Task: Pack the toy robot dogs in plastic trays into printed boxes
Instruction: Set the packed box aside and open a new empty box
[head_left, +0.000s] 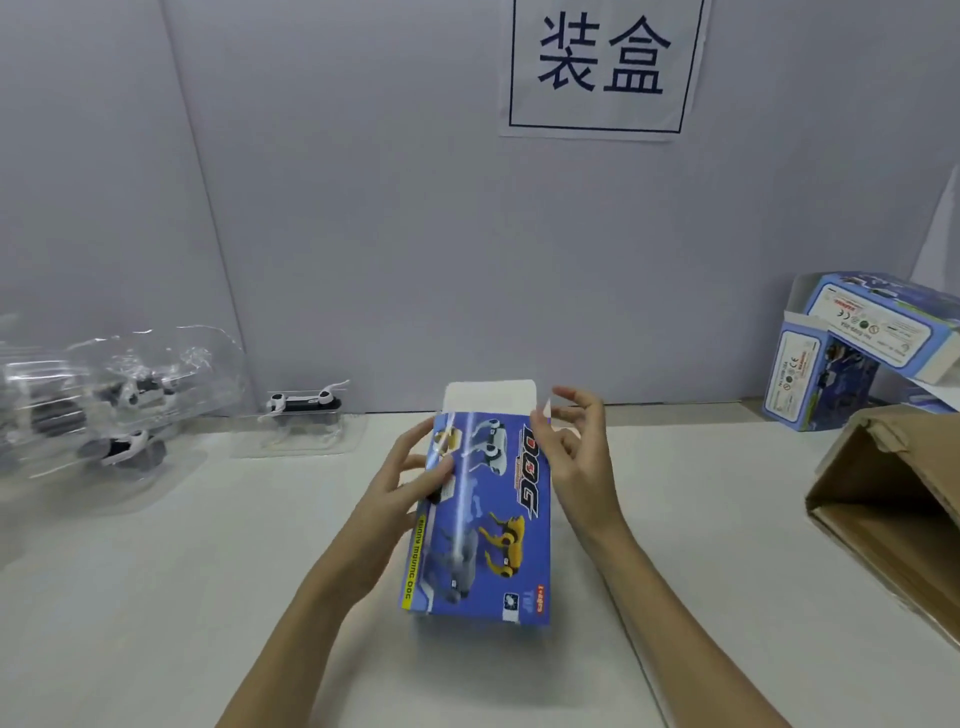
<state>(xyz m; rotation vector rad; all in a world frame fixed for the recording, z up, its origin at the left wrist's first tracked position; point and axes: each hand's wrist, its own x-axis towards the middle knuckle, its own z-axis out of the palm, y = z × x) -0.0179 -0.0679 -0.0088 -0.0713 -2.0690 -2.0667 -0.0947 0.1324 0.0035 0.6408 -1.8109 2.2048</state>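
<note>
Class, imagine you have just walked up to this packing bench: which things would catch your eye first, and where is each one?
First, the blue printed box at the centre of the table, its white far-end flap open, with the left hand on its left side and the right hand at its far right corner. Next, the white sign with large dark characters on the wall above. Then the toy robot dog in its clear tray, back left.

Box in the middle, trays left, boxes right

The printed box (480, 514) lies between both hands; trayed toy dogs (306, 415) far left, cardboard carton (893, 514) right.
</note>
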